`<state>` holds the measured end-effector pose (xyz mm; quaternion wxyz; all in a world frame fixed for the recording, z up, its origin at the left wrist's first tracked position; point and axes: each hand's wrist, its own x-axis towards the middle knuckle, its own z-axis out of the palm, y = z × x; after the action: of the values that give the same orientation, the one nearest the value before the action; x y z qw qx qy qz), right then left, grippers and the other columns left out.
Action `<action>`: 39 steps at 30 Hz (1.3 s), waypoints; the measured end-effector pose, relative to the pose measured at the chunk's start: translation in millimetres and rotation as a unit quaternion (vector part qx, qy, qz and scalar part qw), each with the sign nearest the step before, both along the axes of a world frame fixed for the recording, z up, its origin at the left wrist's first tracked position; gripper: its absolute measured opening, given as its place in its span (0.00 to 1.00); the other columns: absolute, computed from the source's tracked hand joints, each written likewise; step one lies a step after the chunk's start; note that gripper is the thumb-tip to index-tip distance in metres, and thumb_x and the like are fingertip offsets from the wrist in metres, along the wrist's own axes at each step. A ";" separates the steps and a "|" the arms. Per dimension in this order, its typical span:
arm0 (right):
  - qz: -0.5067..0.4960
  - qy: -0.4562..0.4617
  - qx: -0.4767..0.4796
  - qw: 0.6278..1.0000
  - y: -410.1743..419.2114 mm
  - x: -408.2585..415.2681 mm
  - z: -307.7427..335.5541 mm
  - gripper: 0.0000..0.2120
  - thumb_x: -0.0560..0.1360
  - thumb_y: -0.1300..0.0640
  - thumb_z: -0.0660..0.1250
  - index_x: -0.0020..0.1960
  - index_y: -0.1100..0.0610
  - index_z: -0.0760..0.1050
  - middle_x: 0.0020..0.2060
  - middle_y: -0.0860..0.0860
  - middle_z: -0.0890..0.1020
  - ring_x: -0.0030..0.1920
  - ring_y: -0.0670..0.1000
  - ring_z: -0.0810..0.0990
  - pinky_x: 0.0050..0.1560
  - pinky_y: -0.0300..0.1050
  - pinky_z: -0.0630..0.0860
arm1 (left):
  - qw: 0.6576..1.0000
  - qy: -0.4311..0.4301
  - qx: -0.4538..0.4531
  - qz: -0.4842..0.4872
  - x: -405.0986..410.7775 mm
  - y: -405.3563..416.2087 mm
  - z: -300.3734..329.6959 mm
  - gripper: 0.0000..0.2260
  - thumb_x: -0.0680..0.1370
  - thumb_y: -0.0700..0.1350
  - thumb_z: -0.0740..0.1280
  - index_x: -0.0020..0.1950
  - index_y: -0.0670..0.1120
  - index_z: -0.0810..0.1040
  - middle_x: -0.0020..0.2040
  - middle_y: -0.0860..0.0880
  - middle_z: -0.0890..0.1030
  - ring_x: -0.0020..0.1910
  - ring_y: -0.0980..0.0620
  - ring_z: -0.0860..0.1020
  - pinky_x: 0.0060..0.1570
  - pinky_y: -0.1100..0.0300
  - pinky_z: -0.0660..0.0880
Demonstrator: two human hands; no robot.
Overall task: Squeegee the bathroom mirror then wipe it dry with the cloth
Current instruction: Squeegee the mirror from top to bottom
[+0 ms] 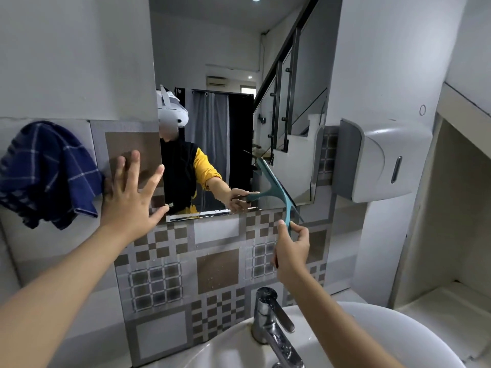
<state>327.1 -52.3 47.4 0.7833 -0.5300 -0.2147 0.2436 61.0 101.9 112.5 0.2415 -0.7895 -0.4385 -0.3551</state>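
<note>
Squeegee, teal in colour, is held by its handle in the right hand, the thumb and fingers being closed around the handle's lower end. Its blade is tilted and is laid against the lower right part of the mirror, near the bottom edge; the handle reaches down over the patterned tiles below the glass. The left hand is spread open with nothing gripped, its palm set against the tiled wall just beside the mirror's lower left corner, the thumb tip at the mirror's edge. A dark blue checked cloth is seen hanging on the wall to the left, touching the little-finger side of that hand. Below, a chrome tap is mounted on a white basin. A grey and white dispenser is fixed to the wall right of the mirror. Water drops are visible on the tiles.
</note>
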 end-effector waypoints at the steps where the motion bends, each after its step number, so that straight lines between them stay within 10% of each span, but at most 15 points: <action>1: 0.010 0.018 0.006 1.000 0.0 -5.2 3.8 0.09 0.78 0.51 0.65 0.55 0.51 0.69 0.34 0.54 0.73 0.25 0.46 0.68 0.20 0.37 0.66 | 1.000 -0.001 0.000 -0.002 -0.4 0.4 -0.1 0.42 0.68 0.58 0.72 0.76 0.56 0.52 0.78 0.43 0.41 0.75 0.36 0.41 0.62 0.27 0.58; 23: 0.056 0.090 0.026 0.994 32.4 -156.3 19.6 0.08 0.76 0.50 0.67 0.47 0.45 0.67 0.42 0.61 0.80 0.34 0.54 0.77 0.38 0.52 0.79 | 1.000 0.021 -0.014 0.018 -1.8 -0.5 0.8 0.40 0.72 0.60 0.67 0.76 0.56 0.47 0.78 0.42 0.38 0.75 0.36 0.38 0.66 0.31 0.57; 39: 0.015 -0.106 0.047 0.993 29.6 -179.9 -25.2 0.09 0.75 0.55 0.69 0.44 0.46 0.68 0.31 0.55 0.77 0.29 0.51 0.73 0.30 0.51 0.76 | 0.996 0.074 -0.044 0.023 -26.1 -11.2 -14.4 0.50 0.65 0.50 0.77 0.77 0.46 0.49 0.78 0.41 0.42 0.76 0.38 0.42 0.67 0.42 0.47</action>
<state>147.2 -22.7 22.3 0.7764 -0.5126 -0.3155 0.1871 34.9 90.8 98.0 0.2468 -0.8131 -0.4528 -0.2701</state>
